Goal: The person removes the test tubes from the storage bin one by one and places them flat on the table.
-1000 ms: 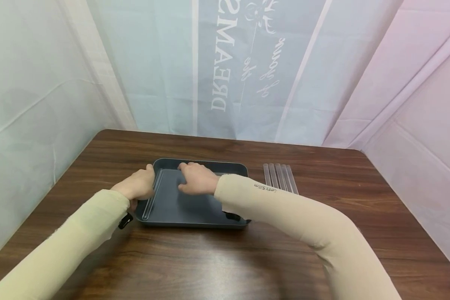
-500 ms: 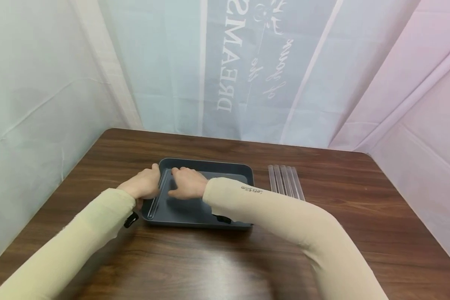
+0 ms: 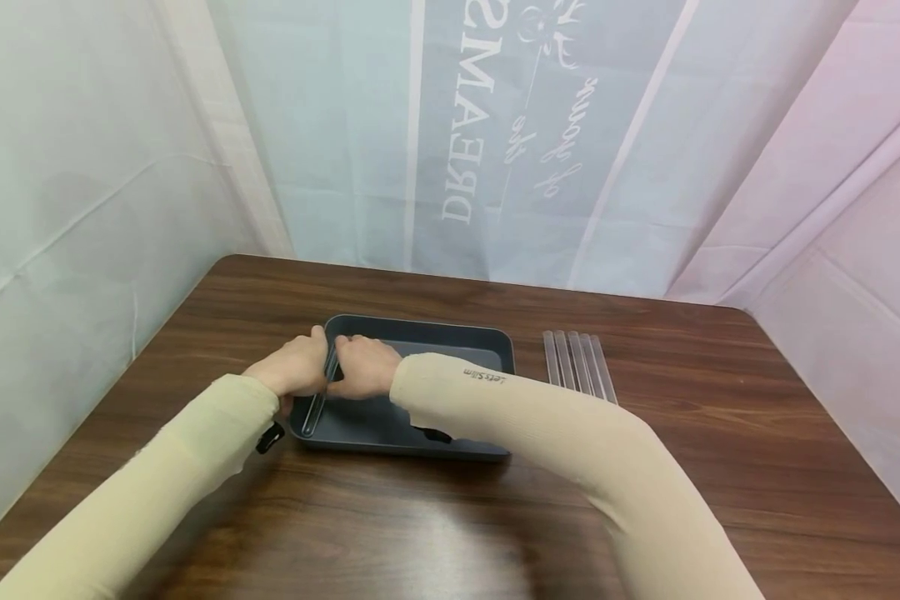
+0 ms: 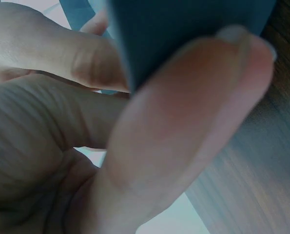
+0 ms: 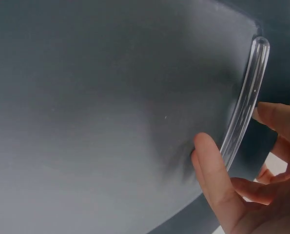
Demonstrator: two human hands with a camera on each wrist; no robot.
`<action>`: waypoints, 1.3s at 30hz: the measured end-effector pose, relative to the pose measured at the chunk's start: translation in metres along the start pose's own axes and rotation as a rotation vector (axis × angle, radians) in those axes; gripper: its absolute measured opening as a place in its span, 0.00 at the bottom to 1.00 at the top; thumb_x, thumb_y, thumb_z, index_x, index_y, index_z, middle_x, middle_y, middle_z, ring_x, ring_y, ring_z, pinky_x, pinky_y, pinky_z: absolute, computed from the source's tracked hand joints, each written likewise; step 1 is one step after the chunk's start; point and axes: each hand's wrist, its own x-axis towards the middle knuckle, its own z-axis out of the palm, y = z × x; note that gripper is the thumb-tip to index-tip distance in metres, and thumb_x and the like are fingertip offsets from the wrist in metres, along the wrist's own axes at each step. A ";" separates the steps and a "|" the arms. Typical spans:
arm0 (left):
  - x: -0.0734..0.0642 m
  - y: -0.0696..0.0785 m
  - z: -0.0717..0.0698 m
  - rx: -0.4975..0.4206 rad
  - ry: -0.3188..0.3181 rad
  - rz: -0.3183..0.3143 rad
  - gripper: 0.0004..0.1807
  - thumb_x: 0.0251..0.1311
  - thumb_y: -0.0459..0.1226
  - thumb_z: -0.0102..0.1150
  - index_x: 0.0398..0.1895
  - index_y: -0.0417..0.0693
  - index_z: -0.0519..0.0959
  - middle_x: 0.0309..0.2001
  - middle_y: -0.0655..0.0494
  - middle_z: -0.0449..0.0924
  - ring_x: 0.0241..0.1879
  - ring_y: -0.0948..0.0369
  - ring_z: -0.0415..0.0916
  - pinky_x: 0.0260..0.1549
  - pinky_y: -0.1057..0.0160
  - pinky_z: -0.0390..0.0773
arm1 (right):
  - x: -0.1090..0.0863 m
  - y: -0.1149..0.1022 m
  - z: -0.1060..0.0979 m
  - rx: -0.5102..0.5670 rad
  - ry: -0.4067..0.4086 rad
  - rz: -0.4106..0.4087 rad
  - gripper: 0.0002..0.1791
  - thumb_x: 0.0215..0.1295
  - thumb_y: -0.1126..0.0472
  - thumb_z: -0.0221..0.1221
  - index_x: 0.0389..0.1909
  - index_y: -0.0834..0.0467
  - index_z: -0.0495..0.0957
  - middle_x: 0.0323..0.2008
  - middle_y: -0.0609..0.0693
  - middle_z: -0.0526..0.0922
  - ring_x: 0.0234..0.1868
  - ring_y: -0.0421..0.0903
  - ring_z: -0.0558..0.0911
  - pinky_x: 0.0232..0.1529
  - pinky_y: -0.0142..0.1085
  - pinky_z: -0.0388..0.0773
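A dark grey baking tray (image 3: 457, 335) sits on the table. My left hand (image 3: 291, 367) grips its left rim, and in the left wrist view the fingers lie on both sides of the tray wall. Inside the tray, along the left side, lies a clear test tube (image 5: 244, 102) with a rounded end. My right hand (image 3: 365, 367) reaches over the tray to it. In the right wrist view the fingers straddle the tube: one fingertip (image 5: 267, 113) is right at its outer side, while the thumb (image 5: 208, 148) stands slightly apart on the inner side.
Several clear tubes (image 3: 579, 367) lie side by side on the table right of the tray, partly hidden by the right sleeve (image 3: 510, 400). The brown wooden table (image 3: 390, 517) is bordered by fabric curtains (image 3: 330, 167) at the back and sides.
My right hand has moved left across the tray to the test tube and lowered slightly. My left hand keeps its hold on the rim. The head view has shifted a little.
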 end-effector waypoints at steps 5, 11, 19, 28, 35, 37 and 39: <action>0.001 0.002 0.000 0.003 0.003 -0.003 0.37 0.62 0.33 0.52 0.66 0.25 0.43 0.29 0.33 0.74 0.18 0.46 0.80 0.11 0.52 0.81 | 0.005 -0.002 0.002 -0.030 0.000 0.013 0.37 0.63 0.43 0.58 0.65 0.61 0.65 0.55 0.55 0.77 0.56 0.48 0.77 0.51 0.36 0.80; 0.002 0.004 0.000 0.040 0.008 -0.021 0.43 0.59 0.28 0.55 0.68 0.24 0.39 0.31 0.28 0.74 0.16 0.47 0.79 0.11 0.53 0.81 | 0.010 0.000 0.001 -0.027 -0.006 0.023 0.37 0.61 0.41 0.58 0.65 0.60 0.66 0.55 0.54 0.77 0.55 0.48 0.78 0.46 0.36 0.81; -0.001 0.005 0.001 0.063 0.013 -0.022 0.41 0.57 0.27 0.57 0.66 0.24 0.43 0.29 0.34 0.73 0.17 0.49 0.80 0.11 0.56 0.81 | 0.008 0.003 -0.001 0.045 -0.054 0.023 0.41 0.58 0.39 0.60 0.68 0.56 0.64 0.56 0.56 0.74 0.43 0.46 0.79 0.28 0.32 0.77; -0.002 0.004 0.001 0.088 0.006 -0.005 0.38 0.61 0.28 0.50 0.67 0.23 0.40 0.26 0.34 0.73 0.13 0.50 0.78 0.10 0.57 0.81 | 0.008 0.001 -0.001 0.035 -0.115 0.018 0.37 0.56 0.38 0.62 0.63 0.54 0.70 0.56 0.55 0.72 0.41 0.44 0.76 0.26 0.30 0.76; 0.000 0.004 0.002 0.111 0.007 -0.033 0.36 0.62 0.26 0.45 0.67 0.23 0.39 0.27 0.28 0.73 0.11 0.50 0.78 0.10 0.57 0.81 | 0.004 0.002 0.000 -0.052 -0.089 -0.003 0.26 0.60 0.49 0.62 0.56 0.57 0.73 0.47 0.53 0.74 0.40 0.43 0.72 0.31 0.30 0.72; 0.000 0.004 0.001 0.114 0.006 -0.037 0.37 0.62 0.26 0.44 0.68 0.22 0.37 0.28 0.26 0.72 0.11 0.50 0.78 0.10 0.57 0.81 | 0.003 0.002 -0.001 -0.052 -0.085 -0.002 0.23 0.62 0.53 0.61 0.56 0.57 0.73 0.46 0.52 0.76 0.40 0.43 0.71 0.32 0.30 0.72; 0.000 0.005 0.001 0.115 0.003 -0.036 0.38 0.63 0.26 0.44 0.68 0.22 0.36 0.29 0.26 0.72 0.11 0.50 0.78 0.10 0.57 0.81 | 0.002 0.003 -0.002 -0.052 -0.088 0.001 0.22 0.63 0.57 0.59 0.57 0.57 0.73 0.47 0.52 0.77 0.41 0.43 0.70 0.32 0.30 0.72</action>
